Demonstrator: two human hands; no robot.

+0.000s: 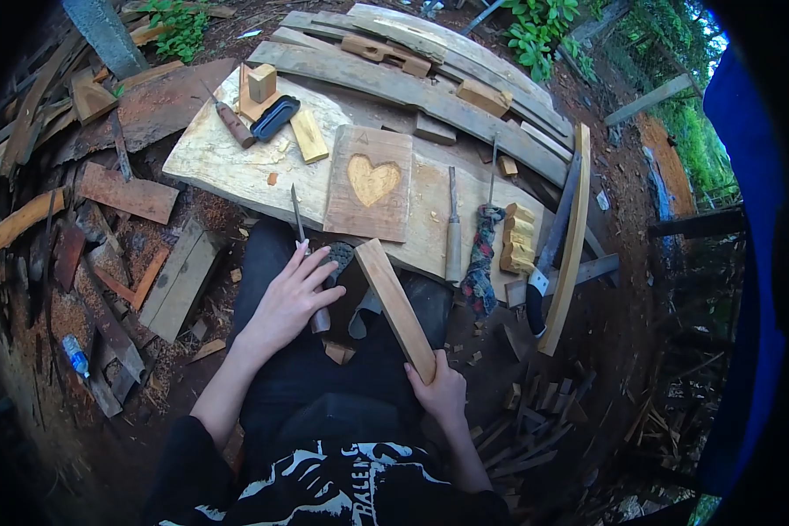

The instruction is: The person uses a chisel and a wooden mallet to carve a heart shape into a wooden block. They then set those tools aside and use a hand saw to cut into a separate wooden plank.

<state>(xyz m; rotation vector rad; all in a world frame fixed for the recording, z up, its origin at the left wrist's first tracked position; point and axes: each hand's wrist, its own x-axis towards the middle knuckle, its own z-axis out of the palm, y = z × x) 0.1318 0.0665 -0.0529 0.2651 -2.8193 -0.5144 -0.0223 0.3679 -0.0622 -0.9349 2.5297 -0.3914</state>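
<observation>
My left hand point(291, 296) is over a chisel point(322, 321), its fingers loosely spread. The chisel's narrow blade shows beyond the fingers and its handle below the palm; the grip itself is hidden. My right hand point(440, 391) is wrapped round the lower end of a squared wooden bar point(396, 307), which slants up to the left. Ahead lies a brown wooden board point(345, 210) with a pale heart shape point(374, 181) carved into it. It rests on a thick pale slab point(202, 156), near the front edge.
Left on the slab are another chisel point(235, 126), a dark oblong object point(275, 118) and wood blocks point(309, 136). To the right lie a chisel point(453, 238), a cloth-wrapped tool point(482, 260), a scalloped wood piece point(518, 238) and a black-handled saw point(536, 302). Wood scraps litter the ground.
</observation>
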